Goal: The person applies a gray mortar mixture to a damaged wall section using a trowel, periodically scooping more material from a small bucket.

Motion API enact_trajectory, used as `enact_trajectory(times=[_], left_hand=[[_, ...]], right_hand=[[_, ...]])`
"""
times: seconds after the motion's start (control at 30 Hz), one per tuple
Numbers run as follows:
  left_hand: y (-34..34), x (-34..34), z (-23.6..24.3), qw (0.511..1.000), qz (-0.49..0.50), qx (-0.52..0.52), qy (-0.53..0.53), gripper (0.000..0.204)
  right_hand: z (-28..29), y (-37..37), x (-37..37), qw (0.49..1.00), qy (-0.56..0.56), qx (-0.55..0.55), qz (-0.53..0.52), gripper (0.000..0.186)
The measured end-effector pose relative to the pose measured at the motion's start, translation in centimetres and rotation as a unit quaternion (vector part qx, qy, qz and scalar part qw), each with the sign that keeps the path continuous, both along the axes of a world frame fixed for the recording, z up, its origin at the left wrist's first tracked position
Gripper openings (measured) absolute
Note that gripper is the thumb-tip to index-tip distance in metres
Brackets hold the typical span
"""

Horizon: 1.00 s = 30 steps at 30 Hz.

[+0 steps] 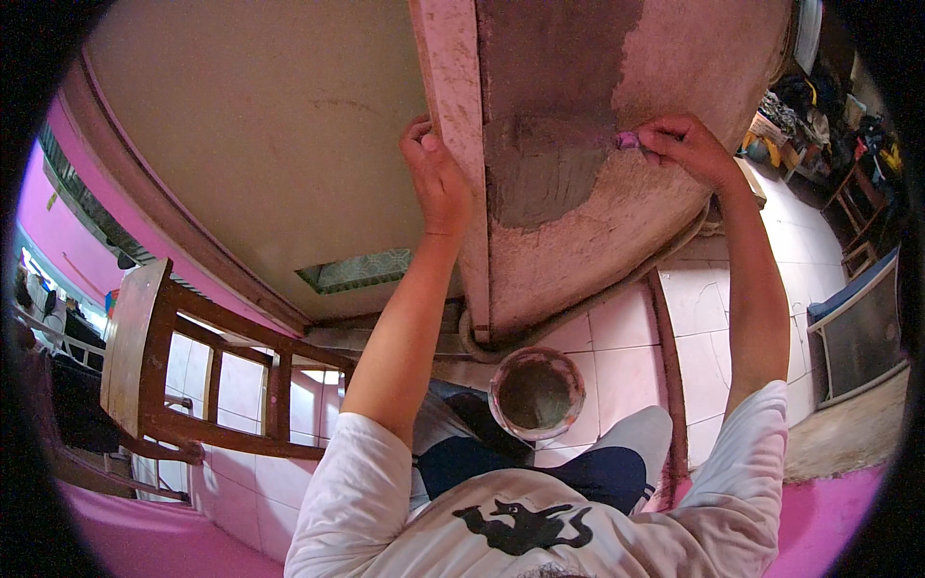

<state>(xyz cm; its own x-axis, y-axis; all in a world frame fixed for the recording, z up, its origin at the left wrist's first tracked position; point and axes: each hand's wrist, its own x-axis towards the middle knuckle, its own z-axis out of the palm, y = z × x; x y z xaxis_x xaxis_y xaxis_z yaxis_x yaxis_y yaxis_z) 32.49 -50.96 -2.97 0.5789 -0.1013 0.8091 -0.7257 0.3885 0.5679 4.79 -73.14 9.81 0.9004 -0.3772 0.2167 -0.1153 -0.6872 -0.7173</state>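
Note:
My left hand (434, 173) grips the edge of a pale, narrow vertical strip (453, 87), fingers curled round it, beside a beige door-like panel (241, 144). My right hand (689, 149) holds a tool with a small purple handle (627, 140) against a pinkish, rough curved surface (694, 58). Its working end is hard to make out over a dark grey, damp-looking patch (540, 173), which has streaks in its lower part. A round bucket (568, 371) with grey material inside stands on the tiles below, between my legs.
A wooden chair (145, 347) stands at left near a pink wall (58, 222). At right are a blue-and-grey framed piece (853, 356) and piled clothes and objects (809, 120). A dark raised strip (665, 385) crosses the tiled floor (626, 337) beside the bucket.

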Motion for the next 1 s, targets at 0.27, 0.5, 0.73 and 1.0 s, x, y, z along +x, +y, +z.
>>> enact_trajectory(times=[0.27,0.5,0.73,1.0], left_hand=[[-0.5,-0.5,0.5,1.000,0.012,-0.027,0.000,0.045],[-0.5,0.0,-0.3,0.999,-0.019,-0.011,0.030,0.048],[-0.8,0.7,-0.5,1.000,-0.009,-0.028,-0.003,0.048],[-0.9,0.6,-0.5,0.999,-0.032,-0.026,0.008,0.050]], right_hand=[[0.5,1.8,1.0,0.997,0.043,-0.069,0.009,0.034],[6.3,2.5,1.6,0.991,-0.003,-0.128,0.023,0.030],[4.7,3.1,1.2,0.996,-0.013,-0.088,0.012,0.030],[4.5,2.6,3.1,0.995,0.000,-0.102,0.005,0.029]])
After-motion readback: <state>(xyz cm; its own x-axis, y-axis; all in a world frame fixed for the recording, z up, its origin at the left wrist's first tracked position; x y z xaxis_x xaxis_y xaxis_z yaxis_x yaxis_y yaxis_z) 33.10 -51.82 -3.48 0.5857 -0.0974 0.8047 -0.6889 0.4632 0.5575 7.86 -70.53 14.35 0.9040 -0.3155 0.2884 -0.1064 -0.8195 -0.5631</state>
